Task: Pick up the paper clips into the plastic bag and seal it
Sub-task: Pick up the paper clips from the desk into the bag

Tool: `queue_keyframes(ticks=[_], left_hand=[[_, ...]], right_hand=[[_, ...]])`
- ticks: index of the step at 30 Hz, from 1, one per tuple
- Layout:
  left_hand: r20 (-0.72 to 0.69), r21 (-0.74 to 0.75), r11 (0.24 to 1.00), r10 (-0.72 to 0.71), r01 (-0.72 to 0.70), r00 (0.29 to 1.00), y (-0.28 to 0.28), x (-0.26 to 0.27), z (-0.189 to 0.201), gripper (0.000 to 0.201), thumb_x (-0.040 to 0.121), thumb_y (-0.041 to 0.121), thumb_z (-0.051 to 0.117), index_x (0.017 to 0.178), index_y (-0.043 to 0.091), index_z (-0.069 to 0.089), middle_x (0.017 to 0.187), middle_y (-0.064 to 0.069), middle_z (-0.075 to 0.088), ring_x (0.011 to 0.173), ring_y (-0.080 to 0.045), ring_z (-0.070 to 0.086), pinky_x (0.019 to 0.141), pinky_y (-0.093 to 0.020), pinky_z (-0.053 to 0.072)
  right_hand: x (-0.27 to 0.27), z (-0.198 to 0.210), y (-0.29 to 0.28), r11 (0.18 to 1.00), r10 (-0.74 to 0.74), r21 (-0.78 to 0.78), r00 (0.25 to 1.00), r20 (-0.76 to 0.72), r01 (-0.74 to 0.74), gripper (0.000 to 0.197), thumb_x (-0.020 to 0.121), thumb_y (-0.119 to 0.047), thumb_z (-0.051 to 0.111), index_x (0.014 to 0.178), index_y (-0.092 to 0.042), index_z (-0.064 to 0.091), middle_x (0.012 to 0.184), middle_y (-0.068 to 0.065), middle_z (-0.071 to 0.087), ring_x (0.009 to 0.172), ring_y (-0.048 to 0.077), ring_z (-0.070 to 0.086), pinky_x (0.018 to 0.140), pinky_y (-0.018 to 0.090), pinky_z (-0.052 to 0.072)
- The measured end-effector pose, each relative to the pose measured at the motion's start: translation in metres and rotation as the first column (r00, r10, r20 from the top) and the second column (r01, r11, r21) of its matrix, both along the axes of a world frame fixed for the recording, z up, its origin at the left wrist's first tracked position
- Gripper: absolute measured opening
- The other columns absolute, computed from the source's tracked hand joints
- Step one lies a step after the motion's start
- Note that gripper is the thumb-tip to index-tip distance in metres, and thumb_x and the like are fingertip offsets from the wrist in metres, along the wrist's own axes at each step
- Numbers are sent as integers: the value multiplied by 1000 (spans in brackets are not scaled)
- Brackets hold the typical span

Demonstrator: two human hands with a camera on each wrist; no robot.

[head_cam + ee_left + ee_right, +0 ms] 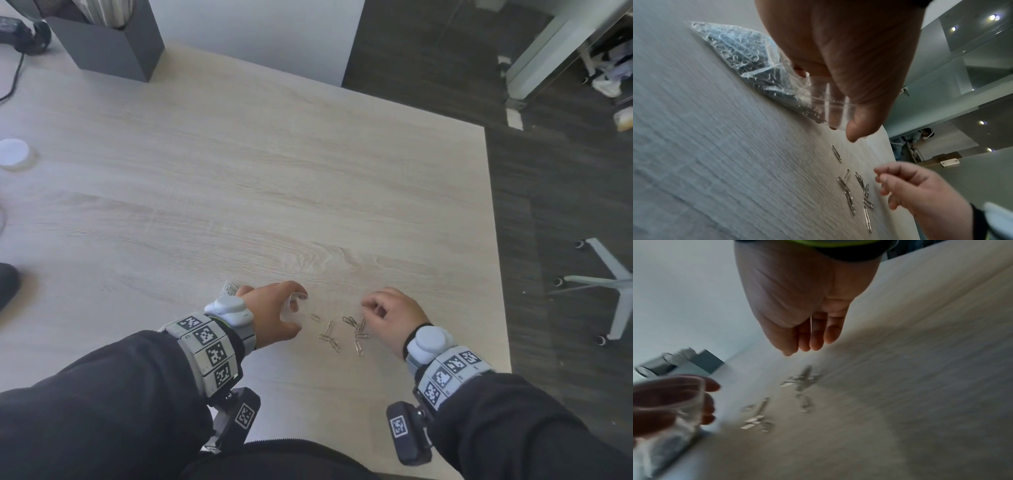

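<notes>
On the worktop (308,192), left hand (274,313) pinches the plastic bag (748,65) mouth open; right hand (394,313), fingers curled and apparently empty, should lift paper clips (342,332) singly.

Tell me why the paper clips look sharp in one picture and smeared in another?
Head view: paper clips crisp on the evenly lit table, edges bent by the wide lens. Left wrist view: clips mostly sharp, near tabletop streaked, plastic bag glinting under the left hand. Right wrist view: heavy motion blur smears the clips into pale streaks below the right hand.
</notes>
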State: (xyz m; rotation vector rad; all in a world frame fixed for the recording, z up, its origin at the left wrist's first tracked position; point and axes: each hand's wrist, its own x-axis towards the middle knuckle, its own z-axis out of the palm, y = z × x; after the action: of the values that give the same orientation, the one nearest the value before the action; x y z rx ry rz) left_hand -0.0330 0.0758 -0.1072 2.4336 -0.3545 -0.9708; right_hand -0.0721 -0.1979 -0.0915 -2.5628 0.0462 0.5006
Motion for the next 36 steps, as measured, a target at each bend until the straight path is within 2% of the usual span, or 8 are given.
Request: queue_keyframes(ticks=[3, 7, 11, 17, 21, 24, 30, 36], left_hand=[[28, 9, 1000, -20, 20, 999, -5, 1, 3, 51, 81, 51, 65, 128, 51, 45, 115, 28, 59, 111, -13, 61, 101, -31, 29], [-7, 17, 999, -38, 39, 999, -8, 2, 3, 50, 77, 55, 60, 124, 55, 42, 109, 30, 60, 108, -11, 62, 105, -34, 33], [-30, 21, 999, -43, 44, 999, -10, 2, -2, 52, 70, 63, 53, 119, 61, 38, 106, 33, 60, 108, -13, 62, 107, -40, 38], [-24, 25, 999, -39, 39, 999, -10, 2, -3, 53, 68, 66, 52, 119, 63, 36, 110, 34, 59, 111, -18, 61, 107, -45, 41], [-30, 16, 999, -33, 34, 999, -8, 2, -5, 54, 66, 68, 51, 118, 65, 36, 110, 35, 58, 113, -18, 60, 106, -46, 42], [-32, 15, 999, -37, 38, 999, -8, 3, -2, 54, 67, 67, 50, 119, 64, 36, 110, 34, 58, 113, -17, 60, 107, -44, 41], [-35, 14, 999, -29, 29, 999, -6, 4, -2, 54, 67, 68, 50, 119, 62, 36, 112, 33, 60, 111, -16, 62, 107, -43, 40], [-25, 15, 1000, -17, 18, 1000, -6, 4, -2, 52, 72, 62, 56, 122, 57, 41, 110, 30, 61, 109, -15, 62, 107, -39, 37]], right_hand=[[-19, -10, -25, 994, 60, -84, 992, -113, -70, 33, 86, -46, 64, 112, -26, 65, 104, -13, 55, 90, 5, 54, 85, 27, 47], [-36, -18, -26, 990, 126, -51, 987, -95, -132, 60, 76, -56, 70, 125, -25, 58, 115, -13, 49, 100, 5, 48, 92, 25, 42], [-40, -23, -13, 987, 146, -52, 987, -66, -149, 80, 71, -62, 71, 138, -30, 44, 134, -9, 42, 120, 11, 42, 103, 28, 37], [-34, -25, -9, 973, 209, -94, 978, -21, -210, 54, 81, -44, 70, 129, -24, 57, 126, -6, 50, 113, 16, 49, 91, 21, 35], [-33, -25, -12, 974, 203, -103, 979, -5, -202, 35, 87, -33, 65, 120, -22, 65, 119, -6, 57, 109, 16, 53, 86, 23, 39], [-30, -23, -11, 970, 212, -114, 977, -36, -215, 29, 90, -32, 63, 117, -21, 67, 114, -5, 60, 107, 17, 52, 86, 24, 40], [-26, -18, -7, 961, 236, -121, 966, -107, -248, 19, 94, -32, 57, 98, -19, 70, 104, -6, 60, 100, 17, 53, 79, 25, 39], [-18, -15, 7, 961, 228, -125, 963, -142, -246, 17, 93, -34, 56, 96, -21, 67, 96, -7, 57, 94, 17, 54, 79, 26, 41]])
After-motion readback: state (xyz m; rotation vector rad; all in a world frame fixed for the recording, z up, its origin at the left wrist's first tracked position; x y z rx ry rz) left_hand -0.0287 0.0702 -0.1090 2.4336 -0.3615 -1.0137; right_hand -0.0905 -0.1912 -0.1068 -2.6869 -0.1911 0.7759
